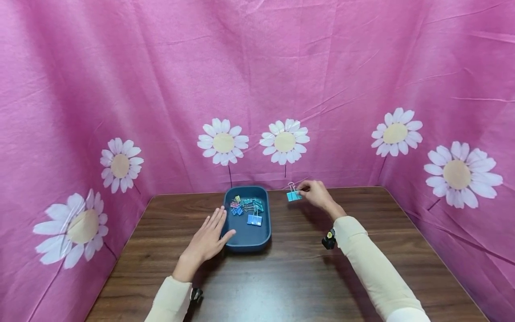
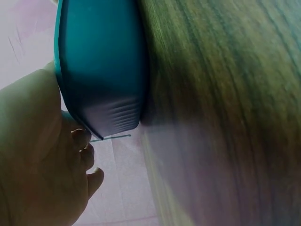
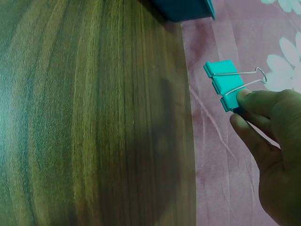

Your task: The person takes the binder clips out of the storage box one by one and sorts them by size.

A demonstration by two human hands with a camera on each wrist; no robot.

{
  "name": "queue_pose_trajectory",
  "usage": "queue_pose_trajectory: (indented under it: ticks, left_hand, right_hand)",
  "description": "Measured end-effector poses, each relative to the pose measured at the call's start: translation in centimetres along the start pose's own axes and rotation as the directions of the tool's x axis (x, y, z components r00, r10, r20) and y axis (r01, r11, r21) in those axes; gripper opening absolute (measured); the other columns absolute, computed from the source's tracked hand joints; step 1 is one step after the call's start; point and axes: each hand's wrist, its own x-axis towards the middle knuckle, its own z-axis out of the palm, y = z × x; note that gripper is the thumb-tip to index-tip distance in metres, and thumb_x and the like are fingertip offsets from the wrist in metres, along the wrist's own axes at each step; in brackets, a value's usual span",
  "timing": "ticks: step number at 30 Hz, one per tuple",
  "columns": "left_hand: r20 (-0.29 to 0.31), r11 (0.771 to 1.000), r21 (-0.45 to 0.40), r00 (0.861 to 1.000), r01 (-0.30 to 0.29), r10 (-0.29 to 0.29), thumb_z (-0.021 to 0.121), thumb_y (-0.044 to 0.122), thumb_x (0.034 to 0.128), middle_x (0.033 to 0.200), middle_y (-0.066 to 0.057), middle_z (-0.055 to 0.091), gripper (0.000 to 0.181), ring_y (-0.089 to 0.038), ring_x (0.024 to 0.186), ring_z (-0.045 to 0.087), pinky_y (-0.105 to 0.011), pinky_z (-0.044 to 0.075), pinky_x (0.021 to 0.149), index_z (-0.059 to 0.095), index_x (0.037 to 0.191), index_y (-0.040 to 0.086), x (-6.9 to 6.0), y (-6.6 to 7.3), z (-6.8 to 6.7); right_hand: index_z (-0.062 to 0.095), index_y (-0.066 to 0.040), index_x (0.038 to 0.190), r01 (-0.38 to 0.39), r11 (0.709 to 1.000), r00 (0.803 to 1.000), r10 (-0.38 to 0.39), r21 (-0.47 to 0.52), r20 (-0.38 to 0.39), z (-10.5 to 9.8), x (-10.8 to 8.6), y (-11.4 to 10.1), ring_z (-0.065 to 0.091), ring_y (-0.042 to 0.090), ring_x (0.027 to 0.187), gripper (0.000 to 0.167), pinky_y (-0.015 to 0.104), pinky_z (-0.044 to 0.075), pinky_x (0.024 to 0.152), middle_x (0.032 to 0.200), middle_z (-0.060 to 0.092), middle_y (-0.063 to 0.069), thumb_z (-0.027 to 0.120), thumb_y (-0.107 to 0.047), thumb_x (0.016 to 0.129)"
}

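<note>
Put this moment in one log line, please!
right hand: pinches teal binder clip | left hand: touches tray | tray: holds blue binder clip, other clips

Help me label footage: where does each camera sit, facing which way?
Head: on the head, facing forward and down at the tray; left hand, right hand and sleeves show.
Left wrist: on that wrist, facing the tray's side; left hand shows.
Right wrist: on that wrist, facing the teal clip; right hand shows, pinching it.
Head and right wrist share that clip.

A turquoise binder clip (image 1: pixel 293 196) is held, handles up, beside a tray (image 1: pixel 246 235).
</note>
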Motion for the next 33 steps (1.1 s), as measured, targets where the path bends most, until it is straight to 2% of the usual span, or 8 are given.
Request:
queue_pose_trajectory:
  ticks: [6, 13, 19, 22, 27, 33]
  left_hand:
    - [0.008, 1.0, -0.002, 1.0, 0.016, -0.016, 0.046, 0.056, 0.1102, 0.179, -0.014, 0.017, 0.083, -0.033, 0.167, 0.015, -0.055, 0.019, 0.135, 0.026, 0.168, -0.001, 0.1, 0.0, 0.0]
    - [0.013, 1.0, -0.012, 1.0, 0.018, -0.018, 0.047, 0.055, 0.1101, 0.179, -0.014, 0.016, 0.083, -0.033, 0.167, 0.014, -0.055, 0.019, 0.135, 0.026, 0.167, -0.001, 0.1, 0.0, -0.1]
    - [0.017, 1.0, -0.016, 1.0, 0.016, -0.015, 0.045, 0.055, 0.1104, 0.179, -0.014, 0.016, 0.083, -0.033, 0.167, 0.014, -0.055, 0.018, 0.136, 0.025, 0.168, -0.001, 0.0, 0.1, -0.1]
    - [0.016, 1.0, -0.017, 1.0, 0.013, -0.012, 0.045, 0.056, 0.1104, 0.179, -0.015, 0.016, 0.083, -0.034, 0.167, 0.014, -0.055, 0.019, 0.135, 0.026, 0.167, -0.001, 0.0, 0.1, -0.1]
    - [0.023, 1.0, -0.016, 1.0, 0.018, -0.018, 0.044, 0.056, 0.1104, 0.179, -0.014, 0.016, 0.083, -0.033, 0.167, 0.014, -0.055, 0.019, 0.135, 0.025, 0.168, -0.001, 0.0, 0.3, -0.2]
    - [0.016, 0.999, -0.027, 1.0, 0.024, -0.024, 0.048, 0.052, 0.1106, 0.179, -0.015, 0.016, 0.081, -0.034, 0.167, 0.014, -0.056, 0.018, 0.135, 0.026, 0.167, -0.002, 0.0, 0.3, -0.2]
  right_hand:
    - [0.082, -0.004, 0.099, 0.001, 1.0, 1.0, -0.001, -0.027, -0.007, 0.3, 0.0, 0.9, 0.075, 0.028, 0.093, 0.008, 0.047, 0.061, 0.09, 0.099, 0.081, 0.013, 0.078, -0.008, 0.094]
    - [0.082, -0.005, 0.104, -0.056, 0.997, 0.998, 0.057, -0.062, 0.016, 1.0, -0.3, 1.6, 0.073, 0.037, 0.109, 0.013, 0.055, 0.057, 0.102, 0.109, 0.081, 0.015, 0.077, -0.012, 0.095]
    - [0.082, -0.006, 0.104, -0.111, 0.992, 0.993, 0.114, -0.064, 0.041, 1.8, -0.6, 2.0, 0.071, 0.033, 0.1, 0.012, 0.053, 0.057, 0.099, 0.109, 0.08, 0.016, 0.076, -0.013, 0.096]
    - [0.081, -0.005, 0.105, -0.117, 0.991, 0.991, 0.12, -0.071, 0.05, 2.2, -0.8, 2.2, 0.071, 0.034, 0.1, 0.012, 0.053, 0.056, 0.099, 0.109, 0.08, 0.016, 0.075, -0.011, 0.096]
    - [0.08, -0.002, 0.106, -0.117, 0.99, 0.992, 0.12, -0.075, 0.045, 2.7, -1.1, 2.4, 0.071, 0.04, 0.112, 0.013, 0.056, 0.055, 0.103, 0.11, 0.079, 0.018, 0.073, -0.009, 0.097]
    - [0.079, 0.0, 0.108, -0.107, 0.993, 0.994, 0.109, -0.06, 0.033, 3.1, -1.0, 2.8, 0.071, 0.041, 0.111, 0.014, 0.056, 0.056, 0.102, 0.11, 0.079, 0.02, 0.071, -0.006, 0.097]
